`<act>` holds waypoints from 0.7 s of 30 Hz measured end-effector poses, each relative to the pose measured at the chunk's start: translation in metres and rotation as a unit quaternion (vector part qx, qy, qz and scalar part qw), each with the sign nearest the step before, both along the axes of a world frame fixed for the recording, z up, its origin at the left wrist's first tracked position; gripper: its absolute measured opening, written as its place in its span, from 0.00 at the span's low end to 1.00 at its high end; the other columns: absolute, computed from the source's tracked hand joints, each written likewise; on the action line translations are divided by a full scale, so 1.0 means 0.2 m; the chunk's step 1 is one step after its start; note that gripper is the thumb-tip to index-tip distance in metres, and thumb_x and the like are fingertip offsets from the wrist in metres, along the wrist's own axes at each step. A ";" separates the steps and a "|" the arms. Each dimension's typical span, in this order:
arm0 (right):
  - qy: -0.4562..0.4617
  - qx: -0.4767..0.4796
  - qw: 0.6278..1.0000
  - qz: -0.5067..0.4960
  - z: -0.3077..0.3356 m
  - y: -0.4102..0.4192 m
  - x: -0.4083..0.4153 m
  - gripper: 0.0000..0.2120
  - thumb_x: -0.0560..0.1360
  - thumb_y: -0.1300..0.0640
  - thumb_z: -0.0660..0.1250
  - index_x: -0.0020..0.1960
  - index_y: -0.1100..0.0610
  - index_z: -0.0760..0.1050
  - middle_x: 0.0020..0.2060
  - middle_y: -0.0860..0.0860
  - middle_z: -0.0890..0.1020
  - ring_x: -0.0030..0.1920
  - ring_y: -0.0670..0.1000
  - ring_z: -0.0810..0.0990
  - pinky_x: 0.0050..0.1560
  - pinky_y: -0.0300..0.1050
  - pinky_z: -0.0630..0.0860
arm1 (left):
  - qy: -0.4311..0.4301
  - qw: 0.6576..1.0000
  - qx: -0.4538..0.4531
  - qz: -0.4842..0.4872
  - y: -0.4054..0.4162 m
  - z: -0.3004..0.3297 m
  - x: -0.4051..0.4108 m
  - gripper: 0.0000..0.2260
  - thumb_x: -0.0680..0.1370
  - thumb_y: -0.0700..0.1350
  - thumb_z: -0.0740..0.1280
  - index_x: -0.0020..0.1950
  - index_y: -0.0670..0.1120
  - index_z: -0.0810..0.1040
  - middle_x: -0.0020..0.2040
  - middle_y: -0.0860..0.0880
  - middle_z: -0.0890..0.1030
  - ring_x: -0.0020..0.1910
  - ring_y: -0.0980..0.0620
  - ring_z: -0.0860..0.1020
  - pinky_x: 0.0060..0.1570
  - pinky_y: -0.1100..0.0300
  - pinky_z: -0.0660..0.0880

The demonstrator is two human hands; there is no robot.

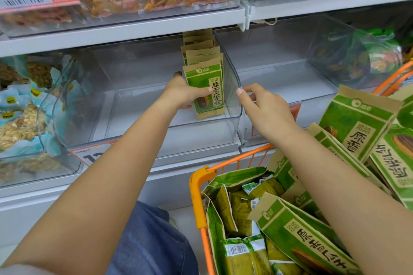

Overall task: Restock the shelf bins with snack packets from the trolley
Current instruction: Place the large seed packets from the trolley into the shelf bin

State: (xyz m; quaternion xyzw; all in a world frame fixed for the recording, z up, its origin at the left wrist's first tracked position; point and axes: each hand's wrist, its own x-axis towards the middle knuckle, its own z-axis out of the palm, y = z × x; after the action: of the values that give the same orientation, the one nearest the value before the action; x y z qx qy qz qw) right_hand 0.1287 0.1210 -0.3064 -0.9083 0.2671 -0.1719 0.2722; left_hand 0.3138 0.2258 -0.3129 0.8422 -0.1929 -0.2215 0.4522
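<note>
Sunflower seed packets [206, 87] stood in a row against the right wall of the clear shelf bin [201, 123]. The left hand [181, 94] gripped the front packet; the right hand [263, 105] pinched the bin's wall edge. Pressing the row upright and tight would probably leave room for more from the orange trolley [201, 187].

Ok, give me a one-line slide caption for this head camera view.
Left hand holds green snack packets upright in a clear shelf bin while the right hand pinches its edge above the orange trolley.
</note>
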 end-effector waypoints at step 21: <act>-0.007 -0.024 1.000 -0.010 0.25 0.00 -0.14 0.19 0.79 0.46 0.59 0.67 0.51 0.69 0.63 0.51 0.76 0.63 0.53 0.73 0.55 0.45 0.67 | -0.042 0.994 -0.091 0.033 0.07 -0.05 -0.08 0.25 0.76 0.45 0.70 0.71 0.41 0.68 0.66 0.44 0.75 0.64 0.46 0.74 0.63 0.47 0.73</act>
State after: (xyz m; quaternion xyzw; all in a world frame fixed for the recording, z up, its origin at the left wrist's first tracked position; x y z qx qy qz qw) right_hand 0.1014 0.1210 -0.2569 -0.9107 0.2700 -0.1876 0.2500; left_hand 0.2981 0.2408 -0.3230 0.8121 -0.2030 -0.1529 0.5253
